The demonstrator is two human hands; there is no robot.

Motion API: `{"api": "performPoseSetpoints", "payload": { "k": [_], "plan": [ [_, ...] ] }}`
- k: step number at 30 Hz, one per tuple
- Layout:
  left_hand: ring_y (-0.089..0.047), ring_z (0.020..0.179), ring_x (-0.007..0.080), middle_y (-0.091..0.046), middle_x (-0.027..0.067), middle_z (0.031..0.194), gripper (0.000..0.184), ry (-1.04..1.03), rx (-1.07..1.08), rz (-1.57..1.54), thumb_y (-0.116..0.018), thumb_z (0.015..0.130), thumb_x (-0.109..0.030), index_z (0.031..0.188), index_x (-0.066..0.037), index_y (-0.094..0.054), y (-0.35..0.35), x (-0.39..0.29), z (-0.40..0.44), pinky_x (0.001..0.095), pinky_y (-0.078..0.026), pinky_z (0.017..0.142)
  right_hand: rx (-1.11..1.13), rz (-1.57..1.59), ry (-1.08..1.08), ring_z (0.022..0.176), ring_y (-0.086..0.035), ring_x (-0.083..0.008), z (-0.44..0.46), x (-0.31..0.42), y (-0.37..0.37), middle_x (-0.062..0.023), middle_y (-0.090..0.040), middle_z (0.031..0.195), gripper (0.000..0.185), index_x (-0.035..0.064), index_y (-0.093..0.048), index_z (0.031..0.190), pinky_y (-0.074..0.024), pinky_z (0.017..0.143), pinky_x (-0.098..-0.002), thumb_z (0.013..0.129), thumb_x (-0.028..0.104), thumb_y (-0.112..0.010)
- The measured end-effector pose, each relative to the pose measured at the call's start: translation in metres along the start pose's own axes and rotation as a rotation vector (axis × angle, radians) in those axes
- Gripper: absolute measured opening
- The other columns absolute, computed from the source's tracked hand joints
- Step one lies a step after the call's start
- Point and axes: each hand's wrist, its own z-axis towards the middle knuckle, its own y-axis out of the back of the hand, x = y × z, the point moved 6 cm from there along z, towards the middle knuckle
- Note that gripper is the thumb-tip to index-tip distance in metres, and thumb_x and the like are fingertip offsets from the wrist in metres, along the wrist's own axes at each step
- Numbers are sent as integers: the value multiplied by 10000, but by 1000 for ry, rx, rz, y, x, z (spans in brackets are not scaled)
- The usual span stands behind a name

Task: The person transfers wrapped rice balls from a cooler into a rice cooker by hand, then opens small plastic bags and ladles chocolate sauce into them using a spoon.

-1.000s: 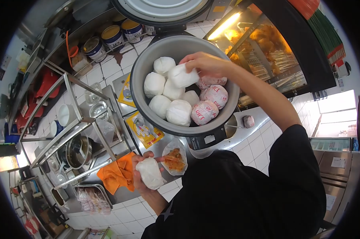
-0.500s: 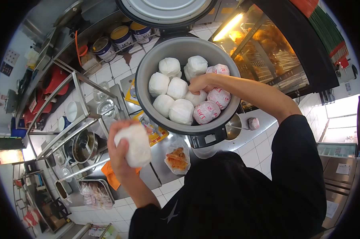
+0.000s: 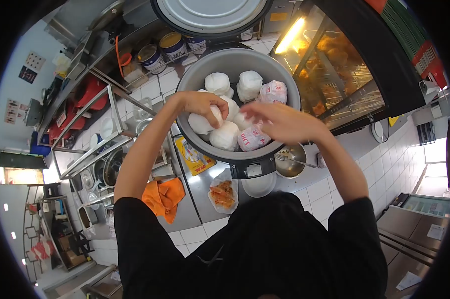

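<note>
Because the bundle (image 3: 216, 113) seems soft, my left hand (image 3: 201, 103) grasps its sides, while my right hand (image 3: 283, 121) is loosely spread.

Commercial food kitchen: lit glass display case (image 3: 334, 67), large round cooker (image 3: 235, 57), steel counter (image 3: 199, 187), white tiles (image 3: 315, 197).

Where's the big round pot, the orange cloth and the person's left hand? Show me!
Big round pot (image 3: 240, 58): head view, on its grey inner wall.
Orange cloth (image 3: 163, 198): head view, middle of its crumpled folds.
Left hand (image 3: 203, 105): head view, on its back.
</note>
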Motion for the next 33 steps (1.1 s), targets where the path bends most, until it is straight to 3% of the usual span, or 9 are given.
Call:
{"api": "performPoseSetpoints", "payload": {
  "k": [10, 20, 23, 25, 28, 29, 30, 32, 33],
  "plan": [
    [-571, 1182, 398, -524, 229, 1280, 653, 374, -443, 462, -781, 729, -297, 1321, -149, -549, -15, 2, -16, 455, -457, 1041, 16, 773, -202, 1118, -616, -192, -195, -61, -87, -108, -638, 1221, 484, 35, -507, 1385, -478, 998, -341, 906, -25, -463],
    [-613, 1214, 359, -635, 231, 1312, 690, 466, -119, 761, -751, 738, -415, 1316, -59, -622, 1, 11, 8, 411, -470, 1052, -412, 1007, -465, 1038, -634, -158, -321, -101, -179, -81, -678, 1142, 423, 50, -554, 1326, -487, 915, -306, 910, 18, -484],
    [-533, 1288, 460, -494, 333, 1432, 861, 605, -78, 785, -621, 838, -492, 1544, -69, -367, 1, 19, 18, 494, -429, 1098, -487, 1060, -486, 1021, -637, -149, -352, -114, -212, -86, -670, 1145, 403, 54, -549, 1330, -497, 873, -305, 935, 62, -468],
    [-332, 1432, 497, -326, 376, 1530, 649, 424, -174, 720, -419, 1007, -377, 1575, -95, -283, 12, 59, 21, 500, -278, 1200, -526, 1072, -518, 1021, -635, -146, -374, -131, -236, -82, -668, 1142, 389, 59, -548, 1330, -503, 863, -309, 954, 91, -454],
    [-296, 1457, 481, -325, 328, 1557, 462, 198, -252, 1385, -415, 1058, -242, 1456, -12, -462, -16, 51, -8, 512, -226, 1209, -601, 1145, -589, 1010, -631, -143, -413, -163, -287, -69, -668, 1133, 378, 84, -556, 1324, -504, 854, -320, 968, 165, -459],
    [-343, 1459, 406, -388, 281, 1540, 450, 205, -815, 934, -463, 1065, -246, 1450, -12, -471, -71, -77, -13, 475, -250, 1196, -609, 1167, -586, 1012, -636, -153, -423, -182, -312, -72, -668, 1143, 384, 81, -553, 1331, -501, 859, -317, 970, 168, -453],
    [-430, 1413, 326, -474, 235, 1486, 439, -25, -885, 755, -487, 1068, -257, 1427, -5, -500, -114, -133, -13, 429, -304, 1165, -614, 1186, -584, 1013, -641, -163, -433, -204, -341, -75, -667, 1153, 390, 78, -551, 1337, -498, 865, -313, 973, 171, -446],
    [-623, 1116, 287, -667, 159, 1191, 413, -101, -815, 216, -496, 1060, -315, 1259, 30, -602, -224, -216, 6, 403, -427, 1055, -589, 1264, -687, 1001, -643, -169, -449, -251, -407, -73, -665, 1154, 407, 82, -549, 1342, -505, 848, -328, 965, 211, -465],
    [-639, 1046, 279, -694, 141, 1086, 487, -385, -481, 79, -499, 1038, -408, 1169, 41, -634, -283, -234, 31, 424, -449, 1022, -574, 1343, -745, 982, -642, -168, -452, -286, -463, -71, -667, 1134, 399, 78, -561, 1326, -510, 838, -334, 967, 222, -460]
  ]
}}
